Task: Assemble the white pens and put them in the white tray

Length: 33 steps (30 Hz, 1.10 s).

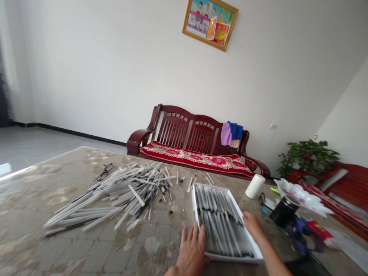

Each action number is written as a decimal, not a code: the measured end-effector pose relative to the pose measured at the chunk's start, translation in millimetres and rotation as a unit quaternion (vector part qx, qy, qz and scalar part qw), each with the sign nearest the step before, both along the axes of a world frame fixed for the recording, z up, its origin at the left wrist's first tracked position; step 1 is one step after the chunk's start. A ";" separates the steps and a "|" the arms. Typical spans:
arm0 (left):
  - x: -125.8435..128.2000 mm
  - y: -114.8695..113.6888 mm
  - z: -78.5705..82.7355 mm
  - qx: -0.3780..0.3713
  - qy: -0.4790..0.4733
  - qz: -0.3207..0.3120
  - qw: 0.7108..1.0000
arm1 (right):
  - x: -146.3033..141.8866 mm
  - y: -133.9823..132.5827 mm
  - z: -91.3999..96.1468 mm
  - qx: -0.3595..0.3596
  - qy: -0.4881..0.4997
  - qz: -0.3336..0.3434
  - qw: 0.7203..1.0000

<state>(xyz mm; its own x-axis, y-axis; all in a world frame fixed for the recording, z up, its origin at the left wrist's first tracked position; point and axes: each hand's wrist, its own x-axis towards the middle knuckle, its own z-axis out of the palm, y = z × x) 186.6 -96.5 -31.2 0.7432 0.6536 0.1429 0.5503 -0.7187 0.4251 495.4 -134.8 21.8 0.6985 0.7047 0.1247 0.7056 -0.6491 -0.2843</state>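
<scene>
A shallow white tray (194, 199) lies on the patterned table, filled with rows of pens. My left hand (191, 247) rests flat against the tray's near left edge, fingers stretched out. At the tray's right edge my right hand (252, 224) touches the rim, its fingers curled over the side. A loose heap of white and black pens (126, 193) is spread over the table to the left of the tray. A few small pen parts (186, 180) lie between heap and tray.
Black glasses (104, 172) lie beyond the heap. Right of the tray stand a white roll (254, 186), a dark jar (284, 211), a white flower-shaped dish (301, 197) and coloured clutter. A red wooden bench (195, 147) and a potted plant (309, 155) stand behind.
</scene>
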 end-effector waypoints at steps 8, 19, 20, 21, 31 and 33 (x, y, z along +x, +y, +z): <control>-34.3 53.5 11.9 0.010 0.024 0.062 0.998 | -42.2 69.1 0.9 -0.050 -0.032 0.022 0.998; -64.5 57.2 13.0 0.006 0.013 0.019 1.000 | -99.9 119.7 53.0 -0.048 -0.117 0.051 0.991; -68.6 59.5 11.0 0.021 0.018 0.010 1.000 | -113.9 137.2 57.6 -0.041 -0.123 0.080 0.988; -73.3 63.2 8.3 0.042 0.026 0.000 0.999 | -128.9 157.1 60.8 -0.038 -0.125 0.115 0.985; -133.9 123.4 -40.1 0.367 -0.019 -0.068 0.928 | -211.0 321.4 44.8 -0.176 -0.049 0.176 0.967; -137.5 128.9 -47.1 0.383 -0.021 -0.060 0.922 | -221.5 330.9 38.9 -0.206 -0.044 0.185 0.960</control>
